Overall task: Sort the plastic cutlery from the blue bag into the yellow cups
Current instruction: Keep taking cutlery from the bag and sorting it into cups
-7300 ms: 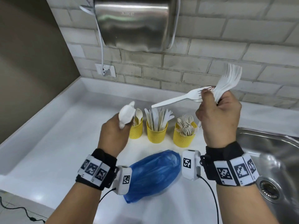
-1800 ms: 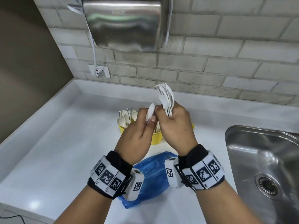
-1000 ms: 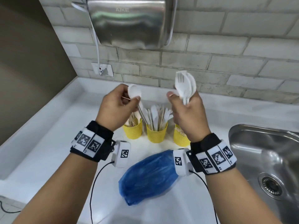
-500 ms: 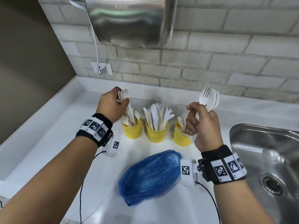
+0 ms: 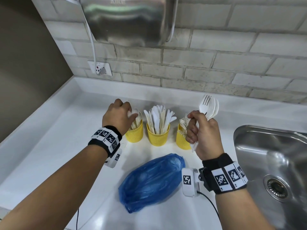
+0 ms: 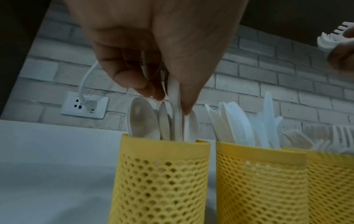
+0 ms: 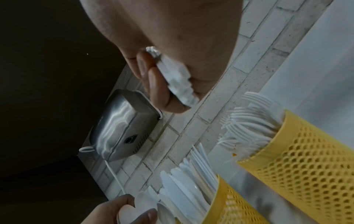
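I see the left hand (image 5: 118,116) over the left yellow cup (image 5: 134,132), its fingers (image 6: 134,78) pinched round a few white spoons (image 6: 175,106) whose handles are already down inside that cup. The right hand (image 5: 203,135) is curled round a bundle of forks (image 5: 209,106), tines up, held just beside the right yellow cup (image 5: 182,138) and above its rim. The blue bag (image 5: 152,181) lies on the tabletop (image 5: 49,146) in front of the cups, collapsed but not flat; whether any cutlery remains in it I cannot tell.

Handling, as I judge it: the pieces are very light, thin and smooth, so a loose bundle may fan out or slip. The tines and blade tips look the most likely parts to snap. The handles, gripped near mid-length, are the sound place to hold, so that the stack goes in together.

Count: three yellow cups in a row, the middle yellow cup (image 5: 157,136) packed with knives (image 5: 157,118). One bag. The fork bundle shows at least four heads; the spoons in the left hand look like two or three. Exact cup contents are too crowded to count.
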{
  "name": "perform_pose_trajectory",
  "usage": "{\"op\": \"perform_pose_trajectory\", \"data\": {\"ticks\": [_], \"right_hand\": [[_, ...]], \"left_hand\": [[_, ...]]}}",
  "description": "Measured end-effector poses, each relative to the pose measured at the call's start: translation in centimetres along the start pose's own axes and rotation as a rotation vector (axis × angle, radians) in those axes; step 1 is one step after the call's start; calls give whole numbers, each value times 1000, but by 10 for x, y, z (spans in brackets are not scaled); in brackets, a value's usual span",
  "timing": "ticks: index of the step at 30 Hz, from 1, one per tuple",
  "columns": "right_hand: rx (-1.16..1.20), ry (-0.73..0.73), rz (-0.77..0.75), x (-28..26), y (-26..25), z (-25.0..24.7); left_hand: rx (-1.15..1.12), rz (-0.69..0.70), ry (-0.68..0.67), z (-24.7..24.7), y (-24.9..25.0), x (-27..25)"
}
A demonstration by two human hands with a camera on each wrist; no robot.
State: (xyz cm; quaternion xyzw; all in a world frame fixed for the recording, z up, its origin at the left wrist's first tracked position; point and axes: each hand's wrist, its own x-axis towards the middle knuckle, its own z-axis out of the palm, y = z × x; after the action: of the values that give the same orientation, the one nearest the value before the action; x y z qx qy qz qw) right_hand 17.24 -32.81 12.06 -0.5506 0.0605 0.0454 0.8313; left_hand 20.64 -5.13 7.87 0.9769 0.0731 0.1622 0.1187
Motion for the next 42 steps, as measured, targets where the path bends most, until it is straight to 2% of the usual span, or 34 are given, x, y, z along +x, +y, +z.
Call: {"op": "perform_pose_trajectory", "data": {"ticks": [3,5,10,15,17,18,21,22,23,25,27,29,34,36,39,42], "right_hand": [[2,3,9,0,2,0],[8,6,20,-1,2,0],[62,-11,46,-2,2,-1],[91,5,70,-1,0,-2],[69,53,40,-1,0,1],[66,75,11,0,1,2],[32,106,-77,-1,6,5],[-1,110,-97,-2,8,7],[-30,109,-107,-5,10,10],[-58,92,-98,-9,15,16],[-73,67,-51,-13,22,24],[-92,54,-17,-15,26,30],[-217,-8,-80,-22,32,38],[-240,-48,-86,-22,29,36],[-277,-129,-88,-18,18,28],[-291,-155,-34,-16,14,19]], "left_hand": [[-10,21,11,8,-4,-1],[-7,85,13,11,-5,-1],[45,217,-190,21,-3,-7],[123,190,-298,23,-3,-6],[102,157,-241,16,3,-7],[40,147,-166,10,11,-10],[-303,171,109,-8,48,-33],[-480,182,119,-14,64,-43],[-672,187,64,-20,80,-54],[-953,168,-164,-29,105,-72],[-1095,148,-386,-30,120,-86],[-1184,119,-494,-31,127,-95],[-1199,1,-535,-23,122,-98],[-1173,1,-499,-23,119,-99],[-1017,158,-419,-30,113,-97],[-860,323,-421,-26,103,-92]]}}
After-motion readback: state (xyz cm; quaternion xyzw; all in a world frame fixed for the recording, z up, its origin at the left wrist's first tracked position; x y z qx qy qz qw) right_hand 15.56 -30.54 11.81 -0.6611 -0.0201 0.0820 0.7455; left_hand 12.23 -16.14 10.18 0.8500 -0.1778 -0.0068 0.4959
